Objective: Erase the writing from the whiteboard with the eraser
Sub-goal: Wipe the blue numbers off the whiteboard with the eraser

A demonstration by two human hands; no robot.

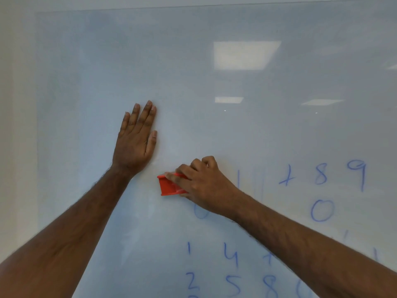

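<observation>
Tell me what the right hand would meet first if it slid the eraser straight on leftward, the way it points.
Nothing, apparently: the right hand and red eraser face bare whiteboard. The left forearm hangs nearby; its depth is unclear.

A plain off-white wall strip (15,125) runs down the left edge of the frame, blurred and featureless, and a narrow pale band of the same wall (193,1) crosses the very top. Toward the upper right of the frame sits a large bright rectangular reflection of a ceiling light panel (247,54). Below it lie two smaller, flatter reflections of ceiling lights, one near the centre right (228,100) and another further right (322,102).
</observation>
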